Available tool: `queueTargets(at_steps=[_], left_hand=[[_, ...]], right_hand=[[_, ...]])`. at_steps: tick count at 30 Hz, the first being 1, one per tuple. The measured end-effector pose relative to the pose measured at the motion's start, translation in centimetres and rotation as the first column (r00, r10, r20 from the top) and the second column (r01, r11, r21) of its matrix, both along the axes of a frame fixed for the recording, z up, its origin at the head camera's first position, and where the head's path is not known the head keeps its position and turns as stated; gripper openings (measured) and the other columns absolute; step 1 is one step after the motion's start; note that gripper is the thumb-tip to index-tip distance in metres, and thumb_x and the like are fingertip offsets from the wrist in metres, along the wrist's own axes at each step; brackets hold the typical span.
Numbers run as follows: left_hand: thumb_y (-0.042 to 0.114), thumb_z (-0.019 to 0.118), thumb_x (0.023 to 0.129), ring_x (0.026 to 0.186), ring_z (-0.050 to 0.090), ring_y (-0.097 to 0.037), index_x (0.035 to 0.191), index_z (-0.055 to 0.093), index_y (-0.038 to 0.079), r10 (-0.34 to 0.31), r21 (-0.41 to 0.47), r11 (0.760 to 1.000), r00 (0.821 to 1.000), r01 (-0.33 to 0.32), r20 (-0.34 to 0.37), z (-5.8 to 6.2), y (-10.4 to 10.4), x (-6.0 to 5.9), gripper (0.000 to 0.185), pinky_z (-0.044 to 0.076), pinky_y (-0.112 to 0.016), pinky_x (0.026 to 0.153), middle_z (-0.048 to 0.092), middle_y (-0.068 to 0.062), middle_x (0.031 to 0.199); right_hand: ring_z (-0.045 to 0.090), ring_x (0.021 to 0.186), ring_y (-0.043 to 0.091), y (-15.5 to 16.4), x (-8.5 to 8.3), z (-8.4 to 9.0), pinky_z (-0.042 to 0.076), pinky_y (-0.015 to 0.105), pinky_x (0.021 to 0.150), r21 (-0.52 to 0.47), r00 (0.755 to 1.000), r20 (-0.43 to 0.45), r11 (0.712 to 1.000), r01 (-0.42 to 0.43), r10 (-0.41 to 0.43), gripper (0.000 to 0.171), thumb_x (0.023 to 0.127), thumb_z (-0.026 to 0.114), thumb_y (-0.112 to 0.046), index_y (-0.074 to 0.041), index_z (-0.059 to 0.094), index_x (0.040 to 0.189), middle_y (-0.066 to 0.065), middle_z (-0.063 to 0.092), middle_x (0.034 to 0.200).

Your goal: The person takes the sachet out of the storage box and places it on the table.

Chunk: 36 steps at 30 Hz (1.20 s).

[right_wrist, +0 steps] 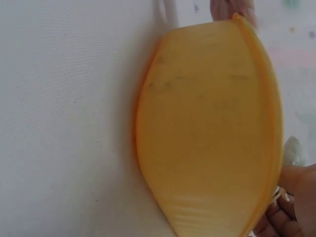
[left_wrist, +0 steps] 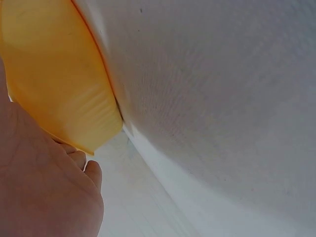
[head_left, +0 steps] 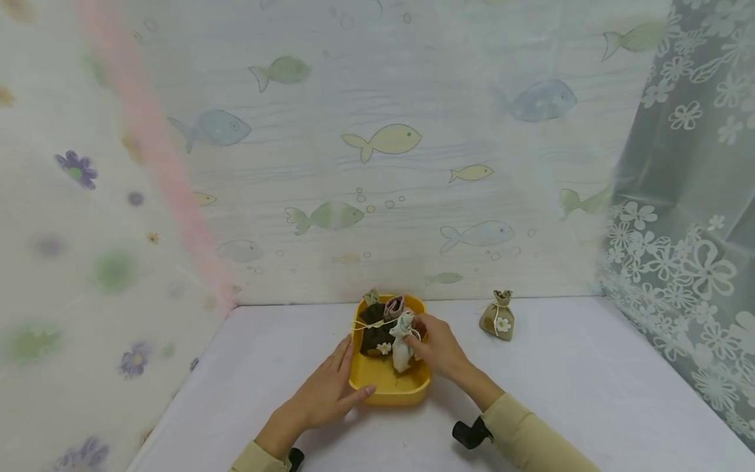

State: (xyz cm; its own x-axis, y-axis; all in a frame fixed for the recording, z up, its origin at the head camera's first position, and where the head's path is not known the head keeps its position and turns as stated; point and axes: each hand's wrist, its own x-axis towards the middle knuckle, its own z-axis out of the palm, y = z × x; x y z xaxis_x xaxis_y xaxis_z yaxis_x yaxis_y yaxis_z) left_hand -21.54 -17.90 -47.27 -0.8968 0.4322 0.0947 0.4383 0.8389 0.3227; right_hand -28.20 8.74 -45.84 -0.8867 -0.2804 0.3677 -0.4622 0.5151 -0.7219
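Observation:
A yellow plastic tray (head_left: 386,397) stands on the table, with several small drawstring pouches in its far part. My left hand (head_left: 323,392) lies along the tray's left wall, fingers extended, thumb by the front rim. Inside the right wall, my right hand (head_left: 444,349) pinches a small white pouch (head_left: 402,354) with a cord; its fingertips are partly hidden. Beside that pouch sits a dark brown one (head_left: 370,337) with a white flower. Behind them show a dark pink pouch (head_left: 393,307) and a pale green pouch top (head_left: 371,297).
A tan pouch (head_left: 497,322) with a white flower stands on the white tabletop (head_left: 566,367), right of the tray. A fish-patterned curtain (head_left: 389,229) hangs close behind the tray. Black wrist mounts, such as the right one (head_left: 470,433), jut out below the sleeves.

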Motion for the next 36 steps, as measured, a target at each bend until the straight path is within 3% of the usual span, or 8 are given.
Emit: queueTargets(at_steps=[11,21,27,36], left_hand=[[0.076,0.038,0.098,0.156,0.016,-0.033,0.162,0.014,-0.003,0.013,-0.026,1.0,1.0,-0.012,0.011,-0.1,0.0,-0.2,0.104,0.024,-0.05,0.124,0.008,-0.019,0.171],[0.075,0.04,0.098,0.156,0.015,-0.033,0.162,0.013,-0.003,0.014,-0.026,1.0,1.0,-0.013,0.02,0.1,0.0,-0.1,0.104,0.023,-0.051,0.124,0.008,-0.02,0.17],[0.073,0.041,0.099,0.156,0.014,-0.033,0.162,0.013,-0.003,0.004,-0.019,1.0,1.0,-0.004,0.026,0.0,0.0,-0.1,0.103,0.023,-0.051,0.124,0.006,-0.019,0.171],[0.075,0.039,0.098,0.156,0.015,-0.033,0.162,0.013,-0.003,0.008,-0.012,1.0,1.0,-0.008,0.018,-0.2,-0.1,-0.1,0.104,0.023,-0.05,0.124,0.006,-0.018,0.171]], right_hand=[[0.057,0.085,0.014,0.6,0.7,1.6,0.053,0.027,0.075,-0.06,0.998,-0.04,0.997,-0.046,0.043,0.015,0.094,0.074,-0.009,-0.008,0.065,0.105,-0.002,0.065,0.093],[0.059,0.086,0.015,1.2,1.6,3.2,0.055,0.035,0.08,-0.051,0.997,-0.067,0.998,-0.035,0.032,0.015,0.094,0.074,-0.01,-0.01,0.065,0.106,-0.003,0.063,0.091],[0.059,0.084,0.014,2.1,1.7,3.9,0.054,0.032,0.076,-0.039,0.994,-0.106,0.999,-0.033,0.029,0.016,0.095,0.074,-0.011,-0.01,0.066,0.108,-0.003,0.063,0.092],[0.058,0.08,0.014,4.0,1.5,4.0,0.055,0.04,0.074,-0.043,0.989,-0.146,0.999,0.012,-0.018,0.017,0.093,0.075,-0.007,-0.008,0.065,0.107,-0.001,0.063,0.09]])
